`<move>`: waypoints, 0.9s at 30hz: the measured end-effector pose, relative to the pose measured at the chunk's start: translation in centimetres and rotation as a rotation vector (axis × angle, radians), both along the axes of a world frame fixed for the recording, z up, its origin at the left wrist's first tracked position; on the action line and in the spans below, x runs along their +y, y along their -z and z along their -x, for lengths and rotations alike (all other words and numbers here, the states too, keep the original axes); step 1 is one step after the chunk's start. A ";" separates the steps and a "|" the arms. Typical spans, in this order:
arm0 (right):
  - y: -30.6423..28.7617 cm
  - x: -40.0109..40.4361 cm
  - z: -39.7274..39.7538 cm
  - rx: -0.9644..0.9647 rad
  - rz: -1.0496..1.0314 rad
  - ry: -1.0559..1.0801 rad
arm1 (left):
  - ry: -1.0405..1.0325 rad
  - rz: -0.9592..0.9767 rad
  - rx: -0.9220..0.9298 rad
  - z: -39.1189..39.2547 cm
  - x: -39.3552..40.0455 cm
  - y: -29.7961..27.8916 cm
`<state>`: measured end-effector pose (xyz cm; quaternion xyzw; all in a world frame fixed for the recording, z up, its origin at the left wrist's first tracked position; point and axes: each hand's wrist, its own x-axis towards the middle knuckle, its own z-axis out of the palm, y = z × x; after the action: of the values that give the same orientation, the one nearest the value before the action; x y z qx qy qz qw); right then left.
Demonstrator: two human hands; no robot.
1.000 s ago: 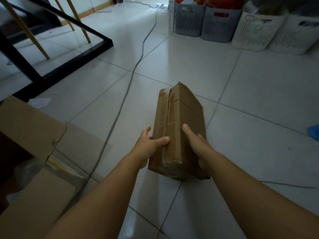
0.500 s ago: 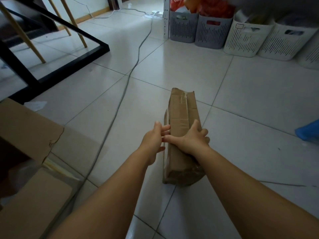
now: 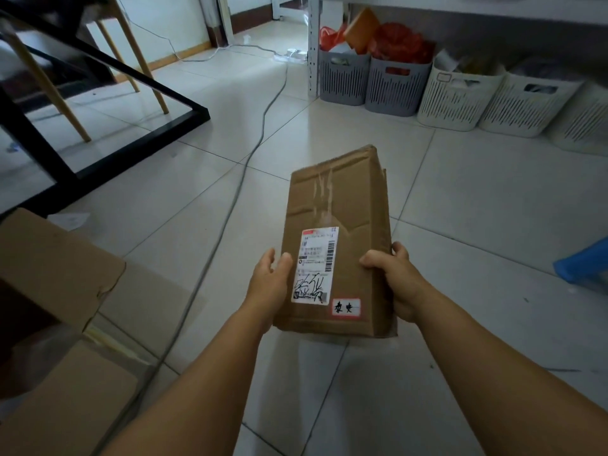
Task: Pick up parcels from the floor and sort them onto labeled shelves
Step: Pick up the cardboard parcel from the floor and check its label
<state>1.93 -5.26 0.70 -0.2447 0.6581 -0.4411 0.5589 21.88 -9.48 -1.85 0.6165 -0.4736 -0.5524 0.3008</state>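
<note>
A: Where is the parcel (image 3: 339,245) now?

B: It is held above the floor (image 3: 477,205), label side up. A white shipping label (image 3: 315,265) and a small red-framed sticker (image 3: 345,307) are on its top face.

A: And the hands?

B: The left hand (image 3: 269,278) presses the left edge, the right hand (image 3: 393,274) is closed around the right edge. Both hold the parcel.

A: Which step is this?

B: I think it is reading the label. The next move needs to find the matching shelf; the shelf frame (image 3: 314,47) with baskets (image 3: 398,87) under it stands ahead.
</note>
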 end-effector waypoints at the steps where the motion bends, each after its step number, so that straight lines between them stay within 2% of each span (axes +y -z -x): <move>1: -0.1 0.0 0.3 -0.057 0.034 -0.003 | -0.014 -0.003 0.010 -0.4 -0.1 -0.1; 3: -0.5 0.2 0.8 -0.197 0.097 -0.021 | -0.031 -0.011 0.050 -1.2 -0.3 -0.5; 6: -1.5 0.7 1.2 -0.304 0.148 -0.049 | -0.022 -0.054 0.221 -2.1 -0.5 -0.9; 14: -2.5 1.4 2.2 -0.409 0.218 -0.263 | 0.128 -0.138 0.503 -3.0 0.0 -2.3; 20: -2.5 1.4 2.4 -0.417 0.210 -0.269 | 0.052 -0.115 0.527 -3.0 -0.1 -2.4; 22: -2.8 1.1 2.2 -0.365 0.215 -0.251 | 0.034 -0.067 0.523 -3.0 -0.6 -2.6; 24: -3.4 0.5 1.8 -0.226 0.240 -0.198 | 0.001 -0.013 0.517 -2.8 -1.1 -3.0; 27: -5.0 -0.7 0.8 0.202 0.323 -0.082 | -0.024 0.060 0.527 -2.5 -1.6 -3.7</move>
<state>1.16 -5.97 5.71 -0.4009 0.6209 -0.4910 0.4612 24.34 -11.06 1.84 0.4477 -0.3877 -0.6759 0.4385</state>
